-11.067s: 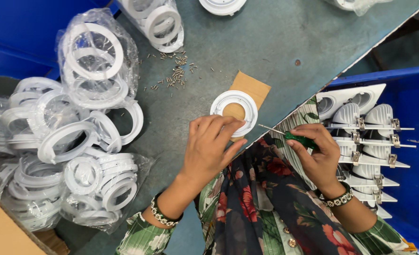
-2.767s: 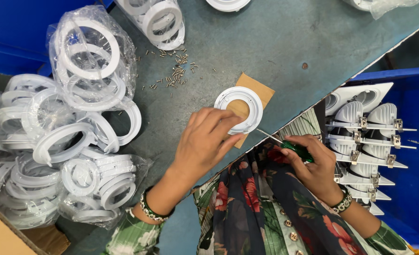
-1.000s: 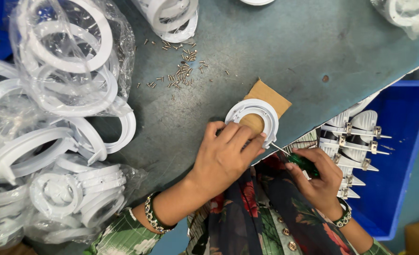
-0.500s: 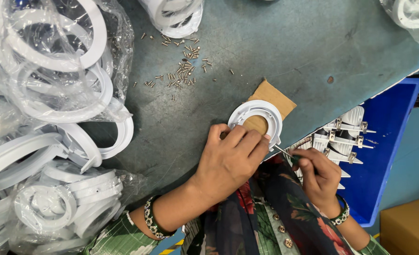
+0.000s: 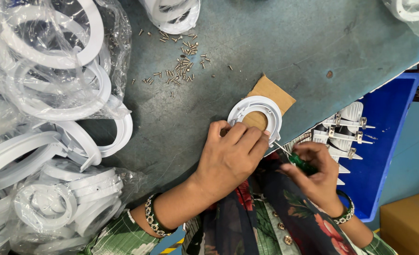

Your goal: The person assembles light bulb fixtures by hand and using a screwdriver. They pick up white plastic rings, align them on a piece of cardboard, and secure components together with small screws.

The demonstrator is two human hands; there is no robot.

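Observation:
A white plastic ring (image 5: 256, 109) lies on a brown cardboard square (image 5: 272, 91) near the edge of the grey-green table (image 5: 275, 42). My left hand (image 5: 230, 153) presses on the ring's near rim and holds it down. My right hand (image 5: 315, 174) grips a green-handled screwdriver (image 5: 300, 161), its thin shaft angled up to the ring's lower right edge. A scatter of small screws (image 5: 179, 71) lies on the table beyond the ring.
Clear bags full of white rings (image 5: 49, 113) pile up on the left, with more bagged rings (image 5: 171, 14) at the top. A blue bin (image 5: 389, 137) with white finned lamp housings (image 5: 344, 127) sits at the right. A cardboard box (image 5: 410, 226) stands at the lower right.
The view has drawn closer and shifted left. My left hand stays on the ring, and my right hand with the screwdriver has stayed at the ring's lower right edge.

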